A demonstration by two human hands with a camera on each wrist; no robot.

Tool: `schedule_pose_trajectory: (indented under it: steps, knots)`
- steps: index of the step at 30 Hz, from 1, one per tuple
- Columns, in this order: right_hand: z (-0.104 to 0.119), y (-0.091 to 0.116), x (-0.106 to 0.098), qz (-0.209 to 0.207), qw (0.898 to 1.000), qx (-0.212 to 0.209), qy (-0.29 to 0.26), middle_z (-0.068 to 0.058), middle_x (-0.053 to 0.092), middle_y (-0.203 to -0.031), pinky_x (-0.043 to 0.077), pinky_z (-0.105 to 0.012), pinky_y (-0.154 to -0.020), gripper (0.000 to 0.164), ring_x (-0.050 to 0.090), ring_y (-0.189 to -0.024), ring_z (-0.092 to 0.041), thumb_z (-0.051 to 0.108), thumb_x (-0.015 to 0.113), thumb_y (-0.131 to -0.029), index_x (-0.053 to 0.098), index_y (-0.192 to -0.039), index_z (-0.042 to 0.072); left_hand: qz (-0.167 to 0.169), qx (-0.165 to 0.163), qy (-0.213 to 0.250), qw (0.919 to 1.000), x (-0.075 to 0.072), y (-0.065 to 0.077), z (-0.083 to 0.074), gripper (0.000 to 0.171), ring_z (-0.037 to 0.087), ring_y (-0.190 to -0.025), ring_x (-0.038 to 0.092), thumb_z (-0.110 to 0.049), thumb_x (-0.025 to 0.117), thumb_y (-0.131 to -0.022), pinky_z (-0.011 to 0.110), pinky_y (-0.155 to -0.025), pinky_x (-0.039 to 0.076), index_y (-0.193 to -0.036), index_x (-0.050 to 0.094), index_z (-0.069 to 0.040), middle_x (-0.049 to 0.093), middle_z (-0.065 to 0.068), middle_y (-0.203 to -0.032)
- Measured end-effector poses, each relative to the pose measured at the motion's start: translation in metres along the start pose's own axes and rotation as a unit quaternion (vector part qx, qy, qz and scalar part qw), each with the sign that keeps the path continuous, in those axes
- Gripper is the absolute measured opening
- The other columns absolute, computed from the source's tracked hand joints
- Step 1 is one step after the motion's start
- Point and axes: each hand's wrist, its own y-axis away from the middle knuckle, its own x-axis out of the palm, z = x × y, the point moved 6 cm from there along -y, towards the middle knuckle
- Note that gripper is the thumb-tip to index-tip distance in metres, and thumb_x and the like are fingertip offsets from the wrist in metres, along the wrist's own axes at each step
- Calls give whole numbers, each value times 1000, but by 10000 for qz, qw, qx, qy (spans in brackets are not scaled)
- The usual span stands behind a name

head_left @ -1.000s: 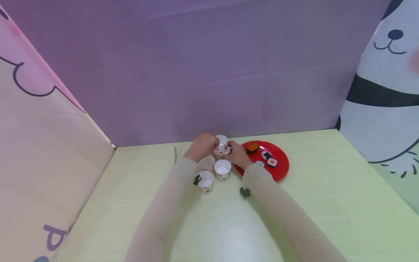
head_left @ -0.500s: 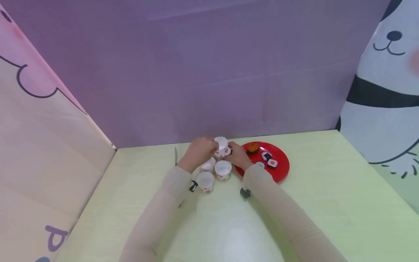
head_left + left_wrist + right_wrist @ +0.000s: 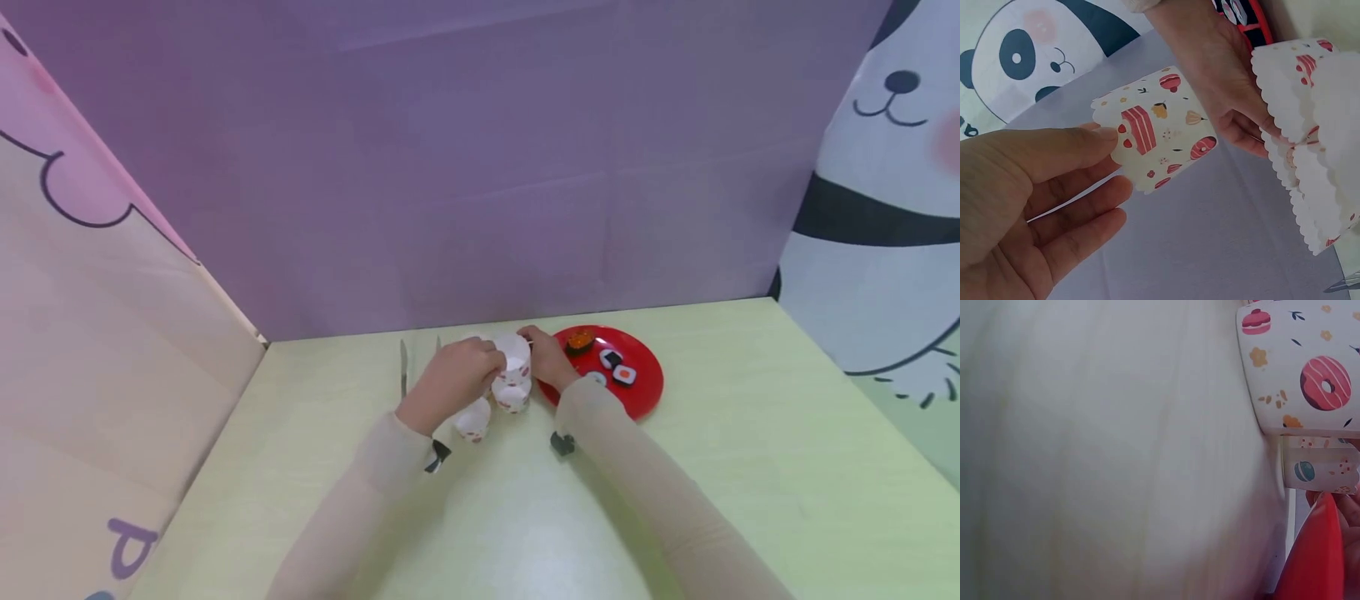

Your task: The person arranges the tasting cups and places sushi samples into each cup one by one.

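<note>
The left hand has a narrow grip, thumb against fingertips, pinching a printed paper cup by its scalloped rim, at the far middle of the desk. Just beside it on the right is the right hand, its fingers close by the cups; whether they hold one, I cannot tell. Farther right, a red plate carries sushi pieces, while another cup stands on the near left.
</note>
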Motion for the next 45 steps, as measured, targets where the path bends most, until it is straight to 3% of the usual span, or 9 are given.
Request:
schedule_pose_trajectory:
  steps: [7,15,25,35,45]
  knots:
    - [-1,-1,1,15,10000,84,-31,-19,53,-129,42,-42,-98,39,52,-110,-31,5,55,-92,47,-130,2,-176,203,224,9994,-1,13,-10,7,12,-66,56,-4,69,-83,23,-58,46,-81,69,-11,64,-2,-76]
    - [1,3,1,-94,9998,-127,-151,-19,57,-122,46,-41,-93,52,55,-102,-30,15,72,-83,48,-126,-1,142,305,23,9994,8,26,-21,7,11,-65,56,-9,69,-84,22,-57,47,-79,69,-14,64,-4,-76]
    - [1,3,3,-11,9998,-10,-195,-15,58,-121,47,-40,-92,56,54,-99,-28,21,74,-82,48,-128,3,331,655,11,9973,22,37,-36,7,8,-62,55,-9,71,-82,18,-58,45,-79,72,-15,64,-4,-73]
    - [3,4,1,-53,9999,-63,-110,-16,58,-120,46,-41,-93,56,54,-101,-29,22,74,-82,48,-128,2,361,937,-63,9949,44,42,-44,12,7,-60,53,-7,71,-80,17,-57,43,-73,69,-17,61,-6,-68]
    - [3,4,1,4,9996,31,-266,-15,58,-121,45,-42,-96,55,54,-103,-28,21,75,-82,48,-127,4,369,921,6,9951,51,42,-40,13,7,-58,49,-6,72,-78,17,-56,40,-70,69,-17,59,-6,-65]
